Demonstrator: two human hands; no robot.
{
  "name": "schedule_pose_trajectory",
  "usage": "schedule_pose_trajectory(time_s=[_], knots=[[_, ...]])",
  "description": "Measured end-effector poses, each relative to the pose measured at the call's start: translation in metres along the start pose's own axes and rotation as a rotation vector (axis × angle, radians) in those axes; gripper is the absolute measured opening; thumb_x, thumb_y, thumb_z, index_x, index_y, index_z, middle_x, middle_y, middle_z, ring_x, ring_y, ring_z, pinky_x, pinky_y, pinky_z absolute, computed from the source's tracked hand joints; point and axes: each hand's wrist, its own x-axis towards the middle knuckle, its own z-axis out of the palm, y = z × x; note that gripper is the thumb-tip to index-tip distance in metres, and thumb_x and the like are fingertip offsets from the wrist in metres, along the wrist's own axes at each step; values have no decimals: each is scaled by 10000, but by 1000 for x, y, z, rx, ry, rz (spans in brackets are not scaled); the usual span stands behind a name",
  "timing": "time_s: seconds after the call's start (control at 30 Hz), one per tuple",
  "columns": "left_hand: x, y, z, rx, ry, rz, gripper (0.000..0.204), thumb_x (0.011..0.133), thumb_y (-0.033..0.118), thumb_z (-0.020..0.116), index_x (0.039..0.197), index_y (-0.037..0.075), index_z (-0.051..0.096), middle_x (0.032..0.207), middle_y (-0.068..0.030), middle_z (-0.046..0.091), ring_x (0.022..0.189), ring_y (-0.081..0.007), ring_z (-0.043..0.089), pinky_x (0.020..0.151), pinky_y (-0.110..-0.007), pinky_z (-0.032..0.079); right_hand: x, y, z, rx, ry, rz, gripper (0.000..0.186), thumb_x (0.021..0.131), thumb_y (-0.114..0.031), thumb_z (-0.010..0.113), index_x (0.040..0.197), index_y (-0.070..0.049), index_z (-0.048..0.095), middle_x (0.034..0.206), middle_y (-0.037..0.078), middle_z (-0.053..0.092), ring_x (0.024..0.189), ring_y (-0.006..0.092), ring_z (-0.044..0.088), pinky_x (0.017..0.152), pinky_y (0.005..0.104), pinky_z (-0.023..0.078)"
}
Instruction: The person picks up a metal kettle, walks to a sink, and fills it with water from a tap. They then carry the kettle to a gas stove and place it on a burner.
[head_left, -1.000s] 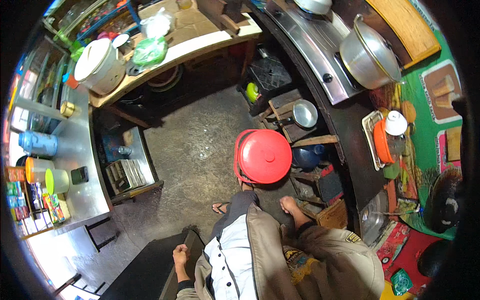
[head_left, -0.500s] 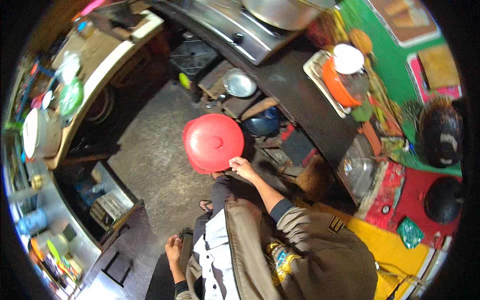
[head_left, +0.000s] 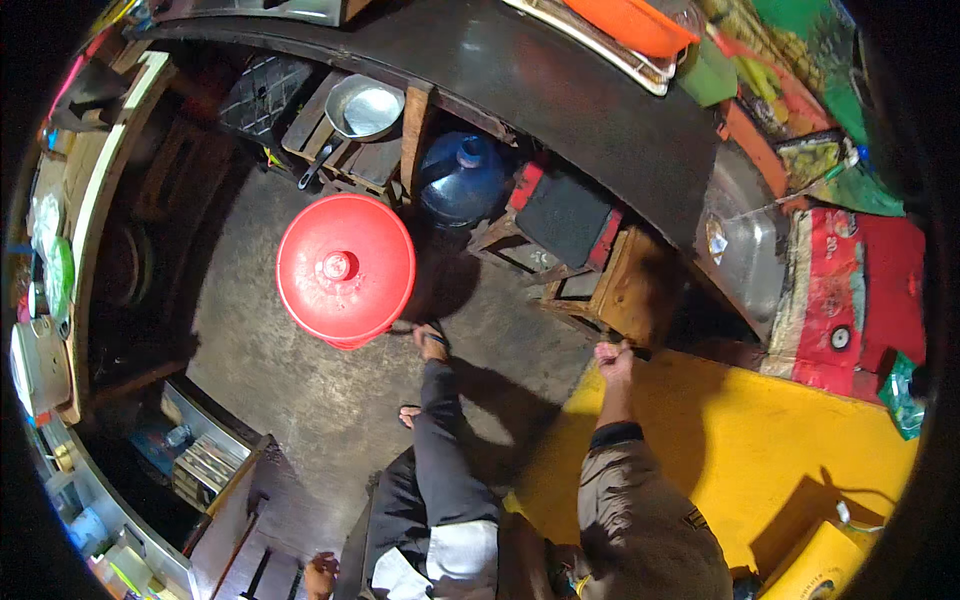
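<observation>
My right hand [head_left: 614, 361] reaches forward with its fingers closed, right beside the wooden stool [head_left: 634, 290]. A small dark shape shows at its fingertips; whether it is held or part of the stool, I cannot make out. Down at the lower edge, my left hand [head_left: 322, 576] hangs with loosely curled fingers, partly cut off, and nothing visible in it. A red plastic bucket with a knobbed lid [head_left: 345, 268] stands on the floor in front of my feet, apart from both hands.
Under the dark counter [head_left: 560, 110] are a pan [head_left: 365, 107], a blue water jug [head_left: 462, 178] and a low black-topped stool [head_left: 563, 218]. A metal sink [head_left: 745, 258] lies right, above a yellow surface [head_left: 780, 420]. Wooden shelving [head_left: 105, 190] runs along the left.
My right hand has moved away from in front of the red bucket to the wooden stool. The view has shifted, and the bucket now appears farther left. My left hand sits lower in view.
</observation>
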Motion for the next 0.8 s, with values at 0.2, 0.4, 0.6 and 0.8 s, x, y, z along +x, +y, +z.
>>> schedule_pose_trajectory(time_s=[0.2,0.4,0.6,0.8], knots=[[6,3,15,13,-41,-78,201,907,111,559,1032,18,687,802,-72,706,683,-169,684,627,-312,575,69,-34,13,-16,145,-287,382,985,-484,511,921,-113,577,659,18,524,533,178,455,645,354,476],[31,73,40,-43,9,-108,302,920,192,594,1164,15,614,891,-95,703,720,-177,685,581,-267,519,103,-37,0,35,362,-579,240,990,-382,551,997,-148,605,852,-12,652,597,157,515,540,282,426],[25,88,46,-85,-106,-81,347,907,220,613,1186,15,604,913,-104,709,749,-194,700,593,-282,528,53,10,-64,-36,394,-611,236,1011,-377,517,1122,-176,571,1047,-50,644,767,120,577,541,259,424],[13,65,31,-108,-145,-82,368,922,285,600,1184,26,597,884,-107,696,730,-205,697,561,-275,522,6,93,-129,117,336,-594,191,968,-354,569,1084,-203,581,972,-58,651,732,153,584,549,274,459]])
